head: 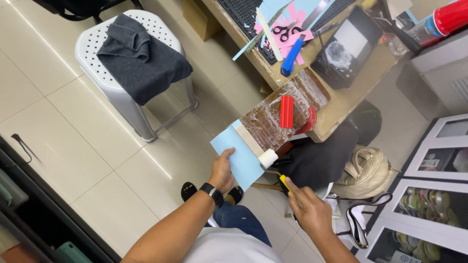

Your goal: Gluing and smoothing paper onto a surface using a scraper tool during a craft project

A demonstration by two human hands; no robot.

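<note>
Head view: left hand [222,170] grip pinches the light-blue sheet [237,156]; right hand [308,208] grip clenches the roller [268,159] handle, roller touching the sheet's right edge.

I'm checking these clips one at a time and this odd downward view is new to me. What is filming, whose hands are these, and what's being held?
One camera worn on a person's head looks down at their own bare hands. The left hand, with a dark wristwatch, holds a light blue sheet against a stained brown board. The right hand grips the yellow handle of a small white roller resting at the sheet's edge. A red block lies on the board. Scissors lie on the wooden table. A grey cloth covers a stool.
</note>
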